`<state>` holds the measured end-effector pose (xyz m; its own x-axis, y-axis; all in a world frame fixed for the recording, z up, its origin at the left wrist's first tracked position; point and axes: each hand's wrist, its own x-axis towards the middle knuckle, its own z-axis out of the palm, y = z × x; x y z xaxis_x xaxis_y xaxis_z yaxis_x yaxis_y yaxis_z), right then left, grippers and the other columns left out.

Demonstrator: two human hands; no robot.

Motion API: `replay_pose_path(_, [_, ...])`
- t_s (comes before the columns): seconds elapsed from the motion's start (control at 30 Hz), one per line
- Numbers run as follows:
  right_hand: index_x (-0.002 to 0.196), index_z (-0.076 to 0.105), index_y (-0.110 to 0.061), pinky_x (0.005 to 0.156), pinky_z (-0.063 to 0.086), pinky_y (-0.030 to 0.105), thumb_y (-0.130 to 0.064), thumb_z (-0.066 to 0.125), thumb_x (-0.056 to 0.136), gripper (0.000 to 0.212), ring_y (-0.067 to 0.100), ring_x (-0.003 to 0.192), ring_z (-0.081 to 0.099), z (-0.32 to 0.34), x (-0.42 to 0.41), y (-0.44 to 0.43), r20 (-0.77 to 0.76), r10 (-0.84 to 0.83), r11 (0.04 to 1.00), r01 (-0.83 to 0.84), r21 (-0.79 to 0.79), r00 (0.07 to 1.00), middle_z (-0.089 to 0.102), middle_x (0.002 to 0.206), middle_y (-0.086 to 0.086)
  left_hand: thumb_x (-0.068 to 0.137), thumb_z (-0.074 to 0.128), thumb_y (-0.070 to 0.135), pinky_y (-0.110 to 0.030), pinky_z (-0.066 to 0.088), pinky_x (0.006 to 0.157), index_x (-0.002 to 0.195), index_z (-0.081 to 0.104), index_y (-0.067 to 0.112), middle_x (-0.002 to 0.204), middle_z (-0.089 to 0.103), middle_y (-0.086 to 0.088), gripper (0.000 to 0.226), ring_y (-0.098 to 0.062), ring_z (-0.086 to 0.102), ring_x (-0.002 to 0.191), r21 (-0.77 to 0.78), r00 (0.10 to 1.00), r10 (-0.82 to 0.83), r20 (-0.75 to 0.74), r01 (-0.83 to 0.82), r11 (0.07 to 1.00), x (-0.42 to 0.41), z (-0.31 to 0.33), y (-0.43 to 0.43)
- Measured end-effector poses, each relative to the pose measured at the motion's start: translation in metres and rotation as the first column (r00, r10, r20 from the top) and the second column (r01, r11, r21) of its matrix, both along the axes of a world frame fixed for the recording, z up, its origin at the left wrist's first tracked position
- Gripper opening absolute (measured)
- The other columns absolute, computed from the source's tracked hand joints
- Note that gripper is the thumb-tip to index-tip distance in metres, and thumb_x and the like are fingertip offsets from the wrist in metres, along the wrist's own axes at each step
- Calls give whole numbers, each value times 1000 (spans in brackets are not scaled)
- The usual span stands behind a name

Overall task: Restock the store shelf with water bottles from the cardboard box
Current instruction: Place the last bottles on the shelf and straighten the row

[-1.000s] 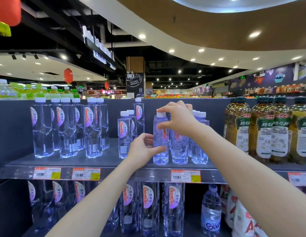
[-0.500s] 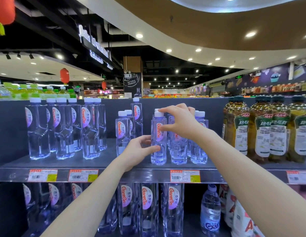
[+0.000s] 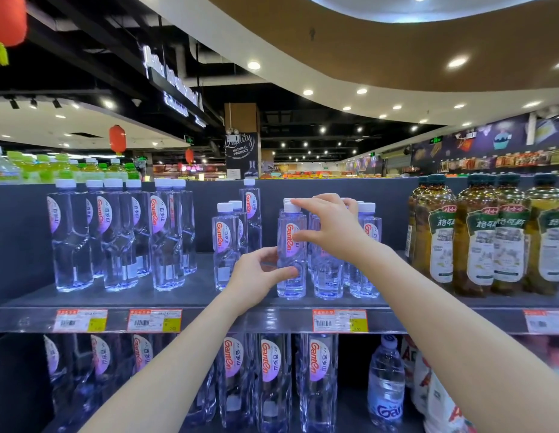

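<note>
A small clear water bottle point(image 3: 291, 242) with a white cap and a pink-and-orange label stands upright at the front of the dark shelf point(image 3: 190, 296). My left hand point(image 3: 259, 273) grips its lower body, thumb in front and fingers behind. My right hand point(image 3: 329, 226) holds its upper part, index finger on the cap and thumb on the label. More small bottles point(image 3: 365, 245) stand just right of it and behind it. Two similar bottles point(image 3: 225, 242) stand to its left. The cardboard box is not in view.
Taller water bottles point(image 3: 115, 232) fill the shelf's left part. Amber drink bottles point(image 3: 478, 232) stand on the right. Price tags point(image 3: 340, 320) line the shelf edge. The lower shelf holds tall water bottles point(image 3: 272, 379). A bare gap lies between the tall and small bottles.
The bottle has been turned so its label faces me. My right hand shifted from over the cap to the bottle's upper side. My left hand stayed on the lower body.
</note>
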<state>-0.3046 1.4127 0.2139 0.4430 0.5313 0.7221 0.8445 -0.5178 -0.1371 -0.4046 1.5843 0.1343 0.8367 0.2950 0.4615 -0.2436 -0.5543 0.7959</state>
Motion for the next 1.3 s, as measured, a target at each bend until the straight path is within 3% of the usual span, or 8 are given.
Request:
replay_pose_path(0.17, [153,41,-42,118,6,44,-55,75,85,78,9,153,22,-4,-6,-6,43,-11,1000,10,10,999,42,158,-19,82,85,42,-19,45,84,121,65,41,112,65,28,44,8,62,104,10,1000,-18,-4,18,1000,-1,-2,0])
replay_pose_path(0.33, [146,54,-31,111,24,42,-31,79,87,64,13,143,41,-20,-18,-41,84,-58,891,14,454,995,51,152,-11,82,85,47,-27,50,90,121,59,40,111,65,24,47,4,63,102,30,1000,-6,-21,7,1000,-1,-4,1])
replay_pose_path(0.47, [145,51,-21,111,38,48,-26,80,88,64,20,130,49,-59,-18,-71,-89,-34,750,85,656,995,54,141,-3,80,85,48,-30,52,90,119,59,40,112,68,15,47,-2,65,103,42,1000,11,-14,-10,999,1,-5,1])
replay_pose_path(0.63, [154,39,-14,107,45,40,-33,80,89,79,23,130,55,-93,-12,-86,-520,27,817,281,504,854,57,143,7,79,86,48,-25,48,83,114,58,44,111,67,16,45,-2,64,104,36,1000,16,-7,-16,999,-1,-4,0])
replay_pose_path(0.77, [147,52,-17,99,48,35,-29,76,93,60,21,119,64,-91,-16,-87,-528,-10,882,256,395,849,68,133,3,79,87,45,-26,49,84,108,57,47,112,69,11,41,-3,64,104,44,1000,26,3,-26,999,0,-3,-1])
replay_pose_path(1.03, [149,49,-20,103,48,41,-29,71,96,59,22,123,62,-87,-19,-90,-565,11,898,240,368,825,66,137,3,77,89,46,-39,58,96,104,57,49,109,68,15,42,-2,65,103,28,999,42,8,-42,999,1,-5,-1])
replay_pose_path(1.2, [149,48,-24,102,49,41,-33,69,97,57,21,122,63,-88,-20,-91,-554,-19,911,243,334,832,66,136,0,78,88,45,-39,60,93,124,62,32,111,68,13,54,-3,66,104,23,999,44,-3,-44,999,1,-4,-2])
replay_pose_path(1.3, [151,45,-26,103,49,41,-31,65,99,56,21,124,62,-88,-22,-91,-538,-11,918,221,328,843,64,139,-1,78,87,47,-41,60,94,121,61,35,110,68,16,52,-1,64,105,35,999,43,2,-43,998,1,-4,-2])
